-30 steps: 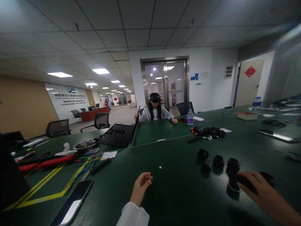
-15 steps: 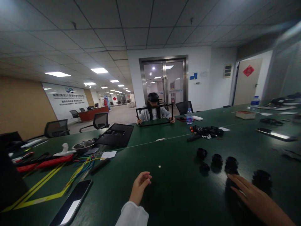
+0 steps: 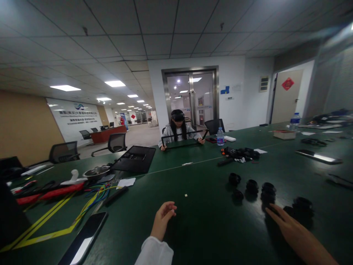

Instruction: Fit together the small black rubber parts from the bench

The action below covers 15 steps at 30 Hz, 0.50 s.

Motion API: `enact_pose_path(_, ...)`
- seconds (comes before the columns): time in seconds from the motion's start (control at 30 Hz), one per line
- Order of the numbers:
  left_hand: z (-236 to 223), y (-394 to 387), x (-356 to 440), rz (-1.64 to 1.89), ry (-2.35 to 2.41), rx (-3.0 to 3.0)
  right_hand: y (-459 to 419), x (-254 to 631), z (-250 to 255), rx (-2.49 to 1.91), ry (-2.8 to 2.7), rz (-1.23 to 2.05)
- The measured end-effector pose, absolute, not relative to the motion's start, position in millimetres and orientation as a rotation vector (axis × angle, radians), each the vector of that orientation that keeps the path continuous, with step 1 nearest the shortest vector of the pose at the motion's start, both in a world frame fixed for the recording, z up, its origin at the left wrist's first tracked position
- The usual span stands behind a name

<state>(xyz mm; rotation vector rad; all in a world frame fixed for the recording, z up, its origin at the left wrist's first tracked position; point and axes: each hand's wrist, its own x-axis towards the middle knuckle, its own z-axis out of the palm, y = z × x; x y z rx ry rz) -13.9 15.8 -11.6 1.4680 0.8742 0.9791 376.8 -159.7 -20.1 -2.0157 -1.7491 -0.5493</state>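
My left hand rests over the green tabletop near its front, fingers loosely curled and thumb apart from them, holding nothing I can see. Farther right, my right hand stretches its fingers out among short black ribbed cylinders; its thumb is hidden. Its fingertips are close to one black cylinder, and whether they touch is unclear. Another black cylinder lies just right of the hand, with a dark shape showing behind the knuckles. More black cylinders stand to the left in a loose group.
Across the table, a person holds a black rectangular frame. At left lie a phone, coloured wires, a metal bowl and a black panel. A water bottle and tangled black parts stand farther back.
My right hand has shifted slightly, its fingers more spread, and a dark shape now shows behind its knuckles. My left hand stays put. The other person's frame has tilted. The view has turned slightly.
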Motion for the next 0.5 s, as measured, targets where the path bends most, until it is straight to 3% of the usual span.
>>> enact_pose_path(0.4, -8.2, 14.3, -15.2, 0.987, 0.887, 1.473, -169.1, 371.2, -8.9, -2.098, -1.541, -0.378)
enact_pose_path(0.5, -5.7, 12.6, -15.0, 0.985, 0.906, 1.468, -183.8, 371.7, 3.5, -2.103, -1.465, -0.469)
